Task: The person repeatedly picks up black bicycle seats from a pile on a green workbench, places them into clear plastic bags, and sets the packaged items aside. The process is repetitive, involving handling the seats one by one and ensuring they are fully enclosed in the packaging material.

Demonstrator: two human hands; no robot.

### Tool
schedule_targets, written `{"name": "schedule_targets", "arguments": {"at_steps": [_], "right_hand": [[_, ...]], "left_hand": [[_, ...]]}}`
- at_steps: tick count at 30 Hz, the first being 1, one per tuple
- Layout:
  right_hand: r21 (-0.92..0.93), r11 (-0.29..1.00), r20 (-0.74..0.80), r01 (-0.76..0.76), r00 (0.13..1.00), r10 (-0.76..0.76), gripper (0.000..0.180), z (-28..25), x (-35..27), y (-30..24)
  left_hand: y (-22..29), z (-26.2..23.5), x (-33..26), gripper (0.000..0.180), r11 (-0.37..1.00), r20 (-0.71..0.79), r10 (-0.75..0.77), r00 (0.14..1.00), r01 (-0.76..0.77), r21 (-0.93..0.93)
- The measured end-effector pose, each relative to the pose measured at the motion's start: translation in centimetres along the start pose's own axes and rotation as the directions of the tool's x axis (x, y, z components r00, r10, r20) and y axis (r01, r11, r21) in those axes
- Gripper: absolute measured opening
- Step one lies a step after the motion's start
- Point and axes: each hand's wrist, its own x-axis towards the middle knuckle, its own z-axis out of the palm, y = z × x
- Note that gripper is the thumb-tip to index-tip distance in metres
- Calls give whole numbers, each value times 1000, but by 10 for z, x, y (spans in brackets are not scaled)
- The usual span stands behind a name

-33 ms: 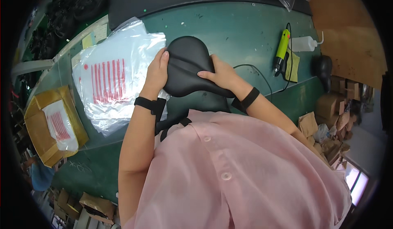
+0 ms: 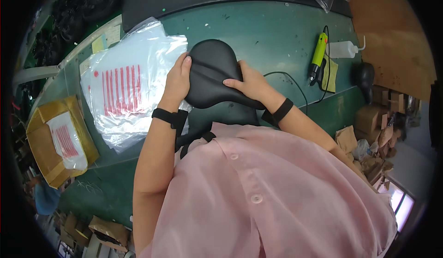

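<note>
A black bicycle saddle (image 2: 213, 69) is held between my two hands above the green table, its broad padded face up. My left hand (image 2: 177, 80) is closed round its left side, thumb along the edge. From the right, my right hand (image 2: 251, 83) grips the other side, with the thumb pressed on the padding and the remaining fingers partly hidden behind the edge. Just below the saddle, close to my body, lies another dark, smooth shape (image 2: 226, 113), mostly covered. Left of my left hand is a stack of clear plastic bags (image 2: 152, 50) with red printed stripes.
An open cardboard box (image 2: 39, 140) with a striped bag inside stands at the left. A lime-green power screwdriver (image 2: 318, 50) with a black cord lies at the right beside a white squeeze bottle (image 2: 341, 49) and a yellow cloth (image 2: 330, 76). Another saddle (image 2: 364, 80) sits at the right edge.
</note>
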Motion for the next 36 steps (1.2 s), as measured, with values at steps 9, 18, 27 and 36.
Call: {"name": "schedule_targets", "arguments": {"at_steps": [9,18,27,36], "right_hand": [[18,999,-240,33,970,-27,82,21,22,-24],[-186,969,-446,164,864,-232,100,35,48,-51],[83,903,-156,422,900,-407,101,1,52,-10],[-77,987,-250,140,956,-155,102,17,46,-32]], "left_hand": [[8,0,-7,50,999,-9,-44,999,44,9],[15,-2,-11,52,998,-17,-57,998,57,22],[1,1,-12,56,991,-77,-61,995,51,-124],[7,-1,-15,62,986,-33,-41,999,35,-166]]}}
